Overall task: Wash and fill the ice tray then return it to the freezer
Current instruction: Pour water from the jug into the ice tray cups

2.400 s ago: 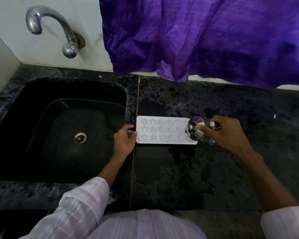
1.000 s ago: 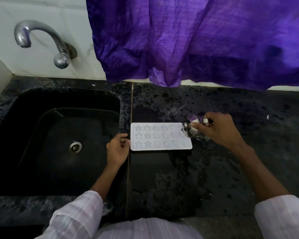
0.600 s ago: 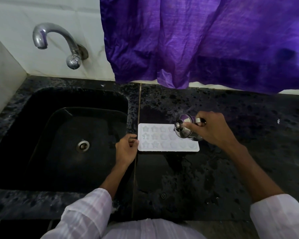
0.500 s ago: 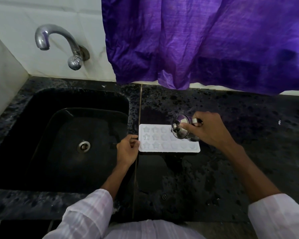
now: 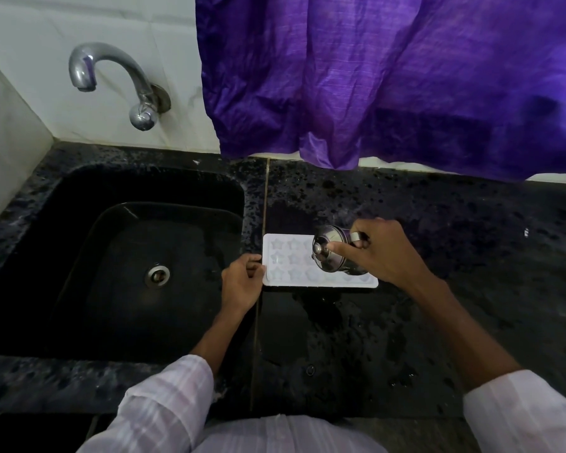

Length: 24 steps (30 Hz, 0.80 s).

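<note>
- We see the ice tray (image 5: 283, 256) lying flat on the black speckled stone counter (image 5: 455, 243), just at 3 o'clock of the sink (image 5: 118, 191); it is a white rectangle, matte and soft-looking, with star-shaped cells in rows.
- Our left hand (image 5: 241, 282) sits at the tray's 9 o'clock end, fingers curled, thumb and fingertips pinching that short edge.
- Our right hand (image 5: 381, 253) is closed round the handle of a small steel pot (image 5: 329, 256), forefinger laid along its lid; the pot is tilted over the middle of the tray, mouth towards 9 o'clock.
- The pot is polished metal, round-bodied, with a knob on the lid, and it mirrors the purple cloth.
- The pot and right hand cover the tray's cells from the middle to the 3 o'clock end; we cannot tell whether water is running or which cells hold any.
- The counter towards 6 o'clock of the tray shines wet, with scattered drops.
- The sink is a dark rounded basin with a steel drain (image 5: 157, 276); its depths are too dark to read.
- A curved chrome tap (image 5: 111, 76) juts from the white tiled wall (image 5: 46, 27) at 11 o'clock.
- Crinkled purple curtain (image 5: 389, 76) hangs at 12 to 2 o'clock, cut off by the frame's top and right edges.
- Pale checked sleeves (image 5: 167, 403) show at 6 o'clock.
- We can read no writing or brand anywhere.
</note>
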Available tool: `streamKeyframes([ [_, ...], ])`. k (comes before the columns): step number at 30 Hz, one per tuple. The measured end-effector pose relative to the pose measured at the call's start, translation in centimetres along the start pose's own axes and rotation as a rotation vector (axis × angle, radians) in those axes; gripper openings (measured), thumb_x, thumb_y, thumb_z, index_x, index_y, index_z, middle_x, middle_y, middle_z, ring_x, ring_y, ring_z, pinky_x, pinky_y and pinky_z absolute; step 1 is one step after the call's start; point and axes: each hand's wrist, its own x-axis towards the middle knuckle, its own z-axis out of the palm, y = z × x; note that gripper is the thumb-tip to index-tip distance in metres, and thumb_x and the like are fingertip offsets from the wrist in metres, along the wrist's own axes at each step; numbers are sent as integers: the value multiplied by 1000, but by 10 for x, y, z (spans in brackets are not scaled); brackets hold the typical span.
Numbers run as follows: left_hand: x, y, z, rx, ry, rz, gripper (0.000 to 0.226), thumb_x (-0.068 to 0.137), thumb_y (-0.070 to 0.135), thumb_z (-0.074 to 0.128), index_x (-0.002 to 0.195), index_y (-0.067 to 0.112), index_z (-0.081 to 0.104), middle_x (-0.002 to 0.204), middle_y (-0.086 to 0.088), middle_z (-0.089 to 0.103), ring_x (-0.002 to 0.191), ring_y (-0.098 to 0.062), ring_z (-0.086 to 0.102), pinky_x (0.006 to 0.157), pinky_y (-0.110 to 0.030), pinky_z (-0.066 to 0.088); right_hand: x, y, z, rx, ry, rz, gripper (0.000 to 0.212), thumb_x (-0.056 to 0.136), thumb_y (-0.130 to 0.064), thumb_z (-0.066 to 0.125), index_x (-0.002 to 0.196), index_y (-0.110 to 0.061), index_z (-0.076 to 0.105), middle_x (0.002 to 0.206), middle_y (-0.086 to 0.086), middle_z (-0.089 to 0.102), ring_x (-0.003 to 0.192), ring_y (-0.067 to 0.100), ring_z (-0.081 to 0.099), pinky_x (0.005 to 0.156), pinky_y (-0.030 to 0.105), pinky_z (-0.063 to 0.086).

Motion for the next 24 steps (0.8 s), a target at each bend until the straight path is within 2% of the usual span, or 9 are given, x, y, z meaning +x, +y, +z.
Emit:
streamKeyframes([
  [5, 1, -1, -1, -9, -1, -2, 26, 91, 11, 68, 116, 6, 70, 97, -9, 75, 79, -10, 64, 79, -18, 48, -13, 10, -7, -28, 4, 25, 51, 76, -44, 79, 57, -12, 44, 49, 0, 46, 46, 13, 41, 50, 14, 30],
  [9, 1, -2, 0, -6, -4, -3, 26, 91, 12, 69, 116, 6, 70, 95, -7, 74, 78, -9, 64, 75, -15, 47, -23, 23, -16, -51, 22, 46, 51, 76, -44, 79, 58, -10, 45, 49, 0, 46, 46, 12, 40, 50, 14, 31],
  [15, 1, -1, 0, 0, -9, -2, 25, 92, 12, 68, 116, 7, 70, 96, -6, 74, 78, -8, 64, 75, -14, 47, -35, 41, -29, -108, 34, 78, 50, 75, -42, 79, 58, -5, 49, 49, 7, 50, 48, 24, 49, 51, 29, 36],
  [19, 2, -1, 1, -1, -10, -2, 23, 92, 12, 67, 114, 7, 71, 96, -6, 75, 80, -10, 66, 79, -19, 53, -42, 47, -38, -124, 49, 117, 50, 75, -40, 80, 57, -7, 47, 49, 6, 50, 46, 20, 46, 50, 29, 35],
  [22, 2, 0, 2, 3, -13, 5, 24, 92, 11, 67, 115, 7, 70, 97, -6, 74, 79, -9, 65, 69, -6, 45, -46, 51, -44, -112, 43, 173, 50, 77, -41, 78, 56, -12, 44, 49, 5, 50, 45, 19, 47, 50, 30, 36],
  [24, 2, 1, 2, 6, -9, 3, 27, 92, 12, 67, 119, 6, 68, 98, -8, 74, 80, -10, 64, 71, -9, 44, -47, 54, -47, -116, 48, 195, 50, 77, -41, 78, 56, -11, 44, 50, 7, 51, 45, 16, 43, 50, 30, 35],
])
